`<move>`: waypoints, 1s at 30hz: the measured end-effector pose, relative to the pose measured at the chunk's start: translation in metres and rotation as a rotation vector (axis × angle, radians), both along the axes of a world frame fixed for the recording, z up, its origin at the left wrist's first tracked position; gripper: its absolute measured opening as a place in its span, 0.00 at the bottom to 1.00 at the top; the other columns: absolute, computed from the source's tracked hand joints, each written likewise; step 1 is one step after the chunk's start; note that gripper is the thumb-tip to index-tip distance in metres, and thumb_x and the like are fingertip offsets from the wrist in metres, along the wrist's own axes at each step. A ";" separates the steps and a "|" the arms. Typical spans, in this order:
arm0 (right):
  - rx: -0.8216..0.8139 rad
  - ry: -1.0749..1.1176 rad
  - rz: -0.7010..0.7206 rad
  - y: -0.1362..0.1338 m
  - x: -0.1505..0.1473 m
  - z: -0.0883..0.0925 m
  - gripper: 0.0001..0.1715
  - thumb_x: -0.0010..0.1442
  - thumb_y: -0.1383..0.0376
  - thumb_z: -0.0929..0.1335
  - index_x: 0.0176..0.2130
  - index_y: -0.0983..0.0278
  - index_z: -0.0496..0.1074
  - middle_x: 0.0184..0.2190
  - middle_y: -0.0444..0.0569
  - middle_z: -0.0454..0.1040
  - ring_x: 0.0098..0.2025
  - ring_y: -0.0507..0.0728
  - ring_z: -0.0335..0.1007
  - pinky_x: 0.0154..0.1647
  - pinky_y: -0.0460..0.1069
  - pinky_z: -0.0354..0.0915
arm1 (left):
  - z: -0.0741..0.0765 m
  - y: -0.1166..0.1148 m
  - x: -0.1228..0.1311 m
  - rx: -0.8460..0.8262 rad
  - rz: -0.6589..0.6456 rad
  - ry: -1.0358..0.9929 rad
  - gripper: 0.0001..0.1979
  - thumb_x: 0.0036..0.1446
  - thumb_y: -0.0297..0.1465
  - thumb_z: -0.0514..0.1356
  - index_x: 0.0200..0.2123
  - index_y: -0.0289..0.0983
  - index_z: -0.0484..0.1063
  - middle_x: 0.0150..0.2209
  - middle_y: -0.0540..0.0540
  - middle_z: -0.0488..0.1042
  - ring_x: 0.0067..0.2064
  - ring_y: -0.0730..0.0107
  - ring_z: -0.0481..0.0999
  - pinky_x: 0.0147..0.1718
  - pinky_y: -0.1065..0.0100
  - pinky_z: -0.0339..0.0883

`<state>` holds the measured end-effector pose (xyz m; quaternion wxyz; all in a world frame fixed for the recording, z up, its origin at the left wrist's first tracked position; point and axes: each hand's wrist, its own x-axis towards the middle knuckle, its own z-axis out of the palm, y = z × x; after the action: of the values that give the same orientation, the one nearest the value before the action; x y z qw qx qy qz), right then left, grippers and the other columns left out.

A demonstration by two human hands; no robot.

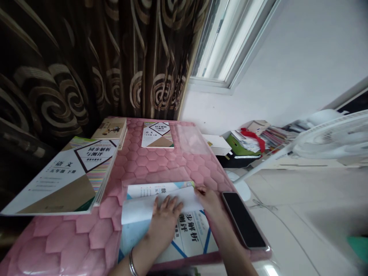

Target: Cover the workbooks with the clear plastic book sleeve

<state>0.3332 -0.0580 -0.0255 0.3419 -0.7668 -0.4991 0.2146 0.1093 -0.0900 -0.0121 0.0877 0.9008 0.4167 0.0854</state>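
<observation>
A blue and white workbook point(189, 234) lies at the near edge of the pink quilted table point(149, 165). A clear plastic cover flap point(143, 207) is folded across its top. My left hand point(165, 214) lies flat on the flap, fingers spread, a bracelet on the wrist. My right hand point(208, 197) pinches the flap's upper right corner against the book, fingers closed.
A black phone point(243, 220) lies by the right table edge. A large workbook point(66, 176) sits at left, a smaller book stack point(110, 128) and another workbook point(157, 135) at the back, beside a clear sheet point(191, 140). Curtain behind; fan point(330, 140) and floor clutter to the right.
</observation>
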 end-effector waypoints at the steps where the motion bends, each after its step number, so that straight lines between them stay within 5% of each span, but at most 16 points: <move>1: 0.019 -0.032 0.022 -0.002 -0.002 0.000 0.12 0.51 0.60 0.65 0.27 0.64 0.75 0.28 0.51 0.78 0.32 0.60 0.74 0.34 0.51 0.65 | 0.002 0.000 0.000 -0.007 -0.002 -0.006 0.28 0.60 0.23 0.51 0.62 0.48 0.62 0.63 0.47 0.65 0.63 0.57 0.62 0.62 0.43 0.52; 7: 0.156 -0.310 0.119 -0.024 -0.020 0.000 0.17 0.61 0.60 0.62 0.43 0.61 0.76 0.43 0.54 0.75 0.44 0.59 0.72 0.43 0.51 0.66 | 0.004 0.001 0.004 0.052 0.072 -0.065 0.20 0.64 0.29 0.50 0.58 0.44 0.68 0.59 0.45 0.70 0.60 0.59 0.66 0.61 0.47 0.55; 14: 0.210 -0.565 0.284 -0.053 -0.042 0.012 0.17 0.65 0.60 0.62 0.44 0.56 0.78 0.48 0.50 0.76 0.48 0.61 0.70 0.49 0.56 0.64 | 0.003 0.005 0.012 0.066 0.150 -0.080 0.19 0.65 0.36 0.52 0.56 0.40 0.69 0.58 0.43 0.71 0.58 0.59 0.68 0.60 0.48 0.57; 20: 0.195 -0.557 0.322 -0.061 -0.048 0.009 0.18 0.65 0.64 0.61 0.48 0.58 0.77 0.51 0.52 0.75 0.51 0.62 0.69 0.51 0.57 0.65 | 0.010 0.010 0.023 0.071 0.229 -0.014 0.19 0.62 0.37 0.55 0.52 0.34 0.73 0.61 0.36 0.66 0.57 0.51 0.69 0.53 0.49 0.65; 30: 0.278 -0.532 0.322 -0.061 -0.048 0.000 0.19 0.66 0.65 0.61 0.50 0.60 0.76 0.51 0.52 0.74 0.53 0.61 0.69 0.54 0.57 0.67 | 0.008 0.016 0.023 0.125 0.200 -0.042 0.20 0.64 0.39 0.52 0.54 0.37 0.73 0.65 0.42 0.61 0.65 0.55 0.60 0.64 0.44 0.49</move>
<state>0.2856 -0.1187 -0.0256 0.2628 -0.6532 -0.7100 -0.0116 0.1323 -0.0744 -0.0046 0.0310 0.8563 0.4965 0.1385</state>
